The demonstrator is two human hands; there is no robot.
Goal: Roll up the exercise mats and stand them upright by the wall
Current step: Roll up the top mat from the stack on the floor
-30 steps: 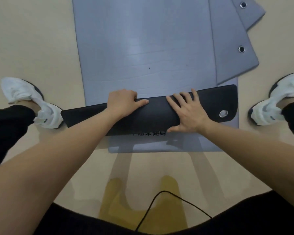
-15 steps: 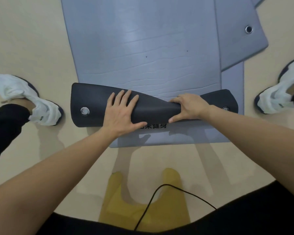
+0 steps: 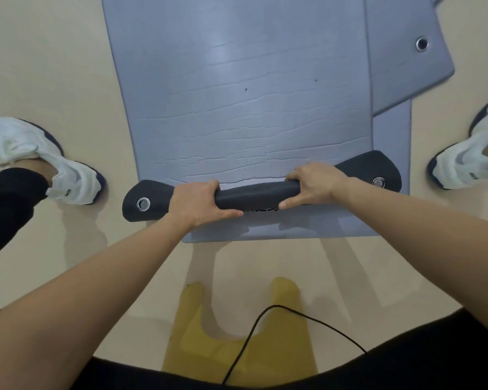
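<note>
Left hand and right hand each closed around the dark rolled end of the top grey mat, fingers curled over, thumbs beneath; roll lying crosswise at the near edge, upon a second mat on the floor.

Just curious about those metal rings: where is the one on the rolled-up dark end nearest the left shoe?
The left eyelet sits in the flattened dark mat corner, low left of centre, between the left hand and the left white shoe.
</note>
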